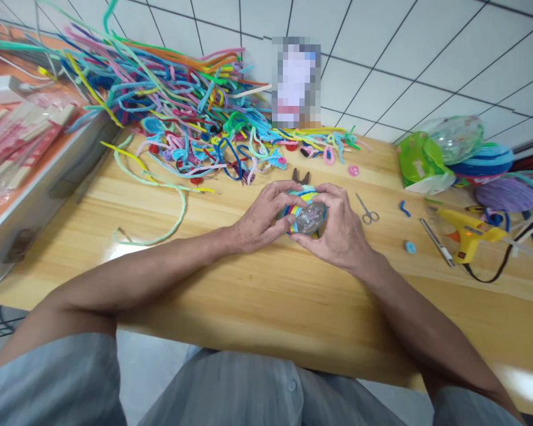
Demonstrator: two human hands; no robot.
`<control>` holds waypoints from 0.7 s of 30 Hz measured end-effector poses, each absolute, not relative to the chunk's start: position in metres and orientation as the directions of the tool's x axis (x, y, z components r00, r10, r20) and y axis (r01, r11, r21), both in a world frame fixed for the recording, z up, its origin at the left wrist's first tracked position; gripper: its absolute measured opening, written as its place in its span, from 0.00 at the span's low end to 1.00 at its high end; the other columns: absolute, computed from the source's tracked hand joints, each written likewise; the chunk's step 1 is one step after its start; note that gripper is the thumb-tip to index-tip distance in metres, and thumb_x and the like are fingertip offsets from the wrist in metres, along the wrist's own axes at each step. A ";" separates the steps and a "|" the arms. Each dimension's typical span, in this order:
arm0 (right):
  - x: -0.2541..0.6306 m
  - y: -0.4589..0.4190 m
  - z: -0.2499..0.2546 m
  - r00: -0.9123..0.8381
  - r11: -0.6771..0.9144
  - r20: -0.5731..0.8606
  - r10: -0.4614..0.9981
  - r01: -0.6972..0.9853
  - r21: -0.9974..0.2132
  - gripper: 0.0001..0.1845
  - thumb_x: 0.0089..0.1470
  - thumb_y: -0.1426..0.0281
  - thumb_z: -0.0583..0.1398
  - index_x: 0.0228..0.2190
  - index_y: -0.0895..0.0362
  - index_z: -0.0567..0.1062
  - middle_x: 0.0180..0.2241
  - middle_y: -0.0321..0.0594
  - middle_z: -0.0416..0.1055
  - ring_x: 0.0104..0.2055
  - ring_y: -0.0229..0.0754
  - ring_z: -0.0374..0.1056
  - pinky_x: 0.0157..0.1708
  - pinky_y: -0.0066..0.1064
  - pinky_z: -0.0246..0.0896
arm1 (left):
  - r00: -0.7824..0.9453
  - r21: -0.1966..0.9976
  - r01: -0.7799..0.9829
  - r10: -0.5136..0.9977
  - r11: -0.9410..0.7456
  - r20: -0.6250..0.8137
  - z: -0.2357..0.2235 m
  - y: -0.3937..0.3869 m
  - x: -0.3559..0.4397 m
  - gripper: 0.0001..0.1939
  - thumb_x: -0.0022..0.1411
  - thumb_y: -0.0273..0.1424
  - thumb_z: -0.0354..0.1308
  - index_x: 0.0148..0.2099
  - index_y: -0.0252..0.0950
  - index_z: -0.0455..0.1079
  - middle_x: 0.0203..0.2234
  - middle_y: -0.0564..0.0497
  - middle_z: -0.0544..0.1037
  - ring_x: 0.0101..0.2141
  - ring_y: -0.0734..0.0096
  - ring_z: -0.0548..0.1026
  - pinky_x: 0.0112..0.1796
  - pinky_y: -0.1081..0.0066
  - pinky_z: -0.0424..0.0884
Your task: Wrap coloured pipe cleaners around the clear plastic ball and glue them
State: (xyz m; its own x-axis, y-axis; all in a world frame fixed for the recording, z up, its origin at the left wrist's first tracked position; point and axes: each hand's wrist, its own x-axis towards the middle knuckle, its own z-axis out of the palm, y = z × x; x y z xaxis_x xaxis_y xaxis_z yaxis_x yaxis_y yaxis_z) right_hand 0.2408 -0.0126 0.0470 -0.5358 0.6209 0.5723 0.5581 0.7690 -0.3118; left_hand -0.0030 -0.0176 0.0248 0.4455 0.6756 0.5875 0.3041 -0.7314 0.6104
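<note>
Between my two hands, over the middle of the wooden table, is a clear rounded ball (311, 218) partly wrapped in colourful pipe cleaners. My left hand (269, 216) curls round its left side, fingers on the blue, yellow and pink bands. Its right side is gripped by my right hand (340, 222), thumb below and fingers above. My fingers hide part of the ball. Just behind it the dark jaws of a pair of pliers (301, 176) show; the rest is hidden. Small scissors (368, 209) lie to the right of my right hand.
A heap of pipe cleaners (182, 100) covers the back left, with a pale green one (183, 213) trailing forward. At right lie a yellow glue gun (468, 234), a slim cutter (437, 242) and a green packet (421, 160). A blurred phone (295, 83) leans against the tiled wall.
</note>
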 end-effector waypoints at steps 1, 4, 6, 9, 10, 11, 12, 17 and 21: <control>0.240 -0.013 0.047 -0.537 0.774 0.579 0.614 0.554 -0.307 0.44 0.53 0.57 0.76 0.63 0.51 0.63 0.62 0.57 0.71 0.64 0.66 0.73 0.55 0.63 0.77 | 0.439 0.601 0.301 0.667 -0.740 0.602 0.025 -0.019 -0.003 0.16 0.84 0.41 0.49 0.66 0.45 0.68 0.66 0.40 0.71 0.67 0.55 0.70 0.67 0.47 0.69; 0.241 -0.012 0.046 -0.563 0.808 0.598 0.570 0.518 -0.283 0.42 0.55 0.59 0.74 0.63 0.50 0.62 0.62 0.57 0.71 0.63 0.65 0.74 0.54 0.62 0.78 | 0.425 0.586 0.291 0.651 -0.756 0.629 0.025 -0.022 -0.003 0.15 0.83 0.39 0.52 0.65 0.45 0.69 0.65 0.40 0.73 0.67 0.55 0.70 0.67 0.48 0.69; 0.243 -0.010 0.046 -0.586 0.830 0.604 0.539 0.490 -0.266 0.42 0.56 0.59 0.74 0.64 0.50 0.62 0.62 0.57 0.72 0.64 0.65 0.74 0.54 0.61 0.79 | 0.428 0.587 0.305 0.659 -0.750 0.618 0.025 -0.024 -0.004 0.14 0.81 0.39 0.54 0.64 0.46 0.70 0.65 0.41 0.73 0.66 0.54 0.71 0.67 0.48 0.69; 0.244 -0.008 0.045 -0.608 0.858 0.620 0.495 0.456 -0.238 0.42 0.56 0.59 0.74 0.65 0.50 0.62 0.62 0.59 0.72 0.64 0.65 0.74 0.53 0.61 0.80 | 0.434 0.580 0.308 0.654 -0.754 0.619 0.026 -0.026 -0.006 0.15 0.80 0.41 0.56 0.63 0.46 0.70 0.64 0.41 0.74 0.65 0.53 0.72 0.65 0.48 0.70; 0.244 -0.008 0.045 -0.611 0.863 0.625 0.486 0.450 -0.230 0.43 0.56 0.59 0.74 0.65 0.51 0.62 0.62 0.59 0.73 0.63 0.65 0.74 0.53 0.61 0.80 | 0.432 0.575 0.297 0.644 -0.762 0.631 0.026 -0.026 -0.007 0.15 0.80 0.41 0.56 0.63 0.46 0.70 0.64 0.40 0.74 0.64 0.53 0.72 0.65 0.48 0.70; 0.244 -0.008 0.045 -0.610 0.866 0.631 0.478 0.448 -0.223 0.43 0.56 0.59 0.74 0.65 0.51 0.62 0.61 0.59 0.73 0.63 0.65 0.75 0.53 0.61 0.80 | 0.429 0.574 0.284 0.637 -0.768 0.640 0.027 -0.025 -0.008 0.15 0.80 0.41 0.56 0.63 0.45 0.70 0.63 0.41 0.74 0.64 0.53 0.72 0.65 0.48 0.70; 0.244 -0.008 0.044 -0.608 0.867 0.637 0.474 0.448 -0.217 0.43 0.56 0.59 0.74 0.65 0.51 0.62 0.61 0.59 0.74 0.63 0.65 0.75 0.53 0.61 0.80 | 0.423 0.578 0.276 0.637 -0.768 0.644 0.028 -0.025 -0.008 0.15 0.81 0.41 0.55 0.64 0.45 0.70 0.63 0.41 0.74 0.64 0.53 0.73 0.65 0.48 0.70; 0.243 -0.010 0.045 -0.613 0.867 0.633 0.472 0.454 -0.207 0.43 0.56 0.59 0.74 0.66 0.50 0.62 0.62 0.58 0.73 0.63 0.66 0.75 0.54 0.63 0.80 | 0.371 0.651 0.284 0.707 -0.704 0.603 0.032 -0.023 -0.009 0.18 0.81 0.44 0.55 0.66 0.45 0.68 0.63 0.41 0.75 0.65 0.52 0.72 0.67 0.44 0.70; 0.243 -0.011 0.046 -0.648 0.888 0.631 0.427 0.432 -0.158 0.43 0.57 0.61 0.74 0.66 0.51 0.62 0.63 0.60 0.73 0.64 0.66 0.75 0.54 0.62 0.81 | 0.372 0.721 0.220 0.740 -0.657 0.561 0.031 -0.018 -0.007 0.26 0.79 0.48 0.60 0.71 0.43 0.66 0.68 0.38 0.72 0.70 0.51 0.70 0.71 0.46 0.68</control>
State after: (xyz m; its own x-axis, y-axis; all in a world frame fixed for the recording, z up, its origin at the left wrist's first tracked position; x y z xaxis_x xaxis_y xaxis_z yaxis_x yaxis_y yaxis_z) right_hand 0.2431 -0.0115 0.0461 -0.6476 0.4273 0.6309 0.4316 0.8880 -0.1584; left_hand -0.0072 -0.0178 0.0315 0.3717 0.7399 0.5607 0.2199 -0.6569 0.7212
